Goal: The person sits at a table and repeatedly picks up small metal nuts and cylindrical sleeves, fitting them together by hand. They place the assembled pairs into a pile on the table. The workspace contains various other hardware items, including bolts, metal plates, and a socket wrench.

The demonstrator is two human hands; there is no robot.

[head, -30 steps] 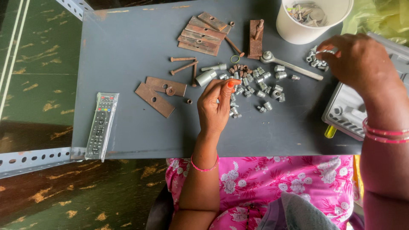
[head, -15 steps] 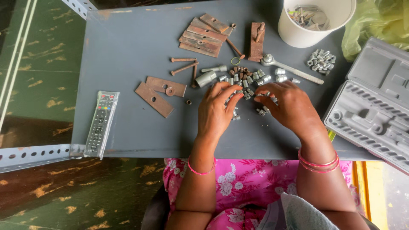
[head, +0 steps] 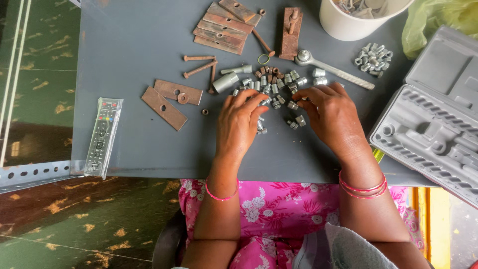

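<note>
1. Left hand lies palm-down on the grey table, fingers loosely spread, tips among the loose sockets. Cannot tell whether it pinches any.
2. Right hand also palm-down, fingers curled toward the same scatter; grip hidden beneath the fingers.
3. The loose sockets lie mid-table, between and just ahead of both hands, unsorted.
4. A small separate heap of sockets sits near the white bucket: judged the part already sorted out.
5. Open grey tool case at right shows bare slots; nothing seated there.
6. Ratchet wrench lies beyond the right hand, untouched.
7. Rusty plates and bolts stay apart, upper left.
8. Judgement: early to middle; most of the scatter remains.
</note>
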